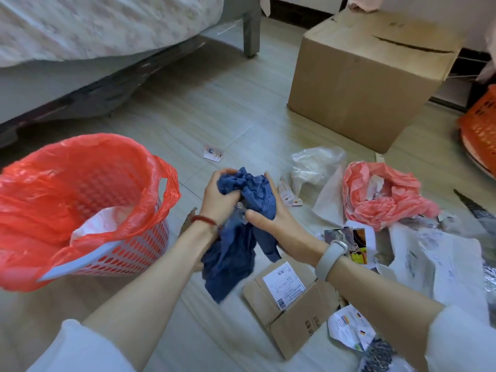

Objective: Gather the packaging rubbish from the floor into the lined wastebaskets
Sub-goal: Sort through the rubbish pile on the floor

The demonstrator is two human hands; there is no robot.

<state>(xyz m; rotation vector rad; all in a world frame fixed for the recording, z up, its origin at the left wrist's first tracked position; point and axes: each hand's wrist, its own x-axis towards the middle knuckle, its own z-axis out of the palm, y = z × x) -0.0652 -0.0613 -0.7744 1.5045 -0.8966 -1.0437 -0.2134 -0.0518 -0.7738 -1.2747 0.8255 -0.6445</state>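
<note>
— What was the floor like where you were kneeling?

— Pale wood-look boards [214, 103]. A bed [94, 30] ran along from nine to eleven o'clock, its grey leg [251, 36] at twelve, and a big cardboard box [370, 76] stood at one o'clock. An orange basket [480, 124] sat at the edge around three.

— And your hands?

— Both were curled tight round a crumpled blue paper [241, 226] at the centre. My left hand [218, 200] gripped its top from the ten o'clock side, my right hand [271, 213] squeezed it from the other, and the tail hung down between my forearms.

— Where were the wastebaskets?

— One red-lined wastebasket [80, 205] stood at nine o'clock, just beside my left arm, with white paper already inside. A second red liner [383, 194] lay crumpled at three o'clock with scraps in it.

— Any open room?

— Bare floor from eleven to twelve, save one small card [212, 152]. Three to five o'clock was crowded: a clear plastic bag [314, 162], white wrappers [434, 261], and a flattened carton [292, 302] with a shipping label touching my right forearm's side
</note>
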